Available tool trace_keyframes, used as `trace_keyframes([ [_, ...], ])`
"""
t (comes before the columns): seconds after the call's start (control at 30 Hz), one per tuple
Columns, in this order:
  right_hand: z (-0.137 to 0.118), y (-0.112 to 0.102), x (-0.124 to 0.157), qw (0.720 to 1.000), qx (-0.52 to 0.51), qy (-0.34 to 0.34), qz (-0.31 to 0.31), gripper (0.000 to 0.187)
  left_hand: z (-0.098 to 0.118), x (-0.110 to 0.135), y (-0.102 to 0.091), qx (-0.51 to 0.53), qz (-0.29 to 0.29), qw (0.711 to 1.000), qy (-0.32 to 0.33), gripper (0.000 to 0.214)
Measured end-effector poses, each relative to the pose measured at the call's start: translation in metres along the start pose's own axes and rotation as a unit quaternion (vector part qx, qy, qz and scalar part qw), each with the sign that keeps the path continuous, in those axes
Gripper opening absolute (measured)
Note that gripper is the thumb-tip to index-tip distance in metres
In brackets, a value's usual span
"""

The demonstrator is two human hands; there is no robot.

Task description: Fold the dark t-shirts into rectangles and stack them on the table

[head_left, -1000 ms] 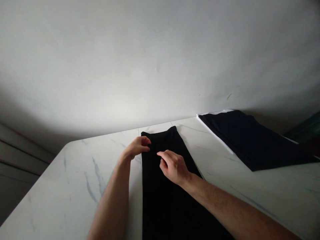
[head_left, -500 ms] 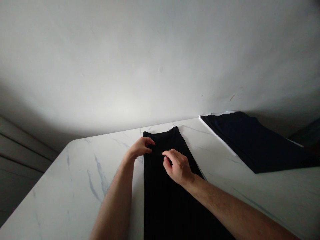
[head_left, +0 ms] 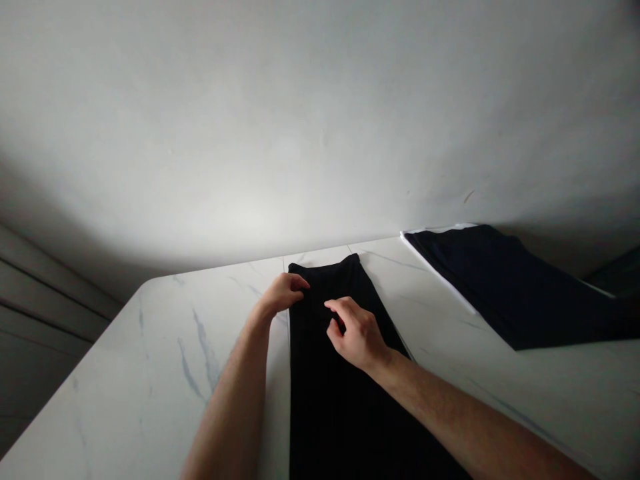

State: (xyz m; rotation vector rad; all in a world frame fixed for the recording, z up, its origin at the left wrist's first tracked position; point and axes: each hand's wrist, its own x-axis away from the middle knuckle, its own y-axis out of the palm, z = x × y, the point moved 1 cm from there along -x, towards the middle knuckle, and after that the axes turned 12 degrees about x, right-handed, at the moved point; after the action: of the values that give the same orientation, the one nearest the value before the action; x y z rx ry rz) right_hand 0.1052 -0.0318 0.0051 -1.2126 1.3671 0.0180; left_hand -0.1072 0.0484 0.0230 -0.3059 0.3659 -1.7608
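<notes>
A long black garment (head_left: pixel 325 400), which looks like trousers folded lengthwise, lies on the marbled table with its narrow end towards the wall. My left hand (head_left: pixel 284 293) is at its left edge near that end, with curved fingers and the thumb a little apart. My right hand (head_left: pixel 357 333) hovers over or rests on the cloth to the right; whether it touches is unclear. Its fingers are curled, with a gap between thumb and forefinger. No cloth shows pinched in either hand.
A pile of dark folded cloth (head_left: pixel 500 287) with white cloth under its edge lies on the right by the wall (head_left: pixel 300 133). The white marbled table (head_left: pixel 150 373) has a rounded far left corner. Pale panels (head_left: pixel 45 320) stand beyond its left edge.
My left thumb and fingers have come slightly closer together. The right hand looks nearly the same, and the whole view has shifted a little to the right.
</notes>
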Motion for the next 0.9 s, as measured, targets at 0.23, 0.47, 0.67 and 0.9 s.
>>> trace_keyframes([
  [0.23, 0.001, 0.004, 0.002, 1.000, 0.008, -0.013, -0.026, 0.028, -0.005, -0.006, 0.000, -0.010, 0.096, 0.995, 0.017, 0.020],
  [0.47, -0.002, 0.002, 0.001, 0.996, -0.007, -0.083, -0.035, 0.027, -0.018, -0.009, 0.003, 0.030, 0.106, 0.994, -0.022, 0.033],
  [0.67, -0.005, 0.000, -0.002, 0.991, -0.011, -0.127, -0.048, 0.024, -0.018, -0.009, 0.006, 0.096, 0.089, 0.991, -0.035, 0.038],
  [0.9, -0.003, 0.003, 0.000, 0.990, -0.027, -0.118, -0.072, 0.025, -0.010, -0.009, 0.008, -0.014, 0.096, 0.995, -0.033, 0.040],
])
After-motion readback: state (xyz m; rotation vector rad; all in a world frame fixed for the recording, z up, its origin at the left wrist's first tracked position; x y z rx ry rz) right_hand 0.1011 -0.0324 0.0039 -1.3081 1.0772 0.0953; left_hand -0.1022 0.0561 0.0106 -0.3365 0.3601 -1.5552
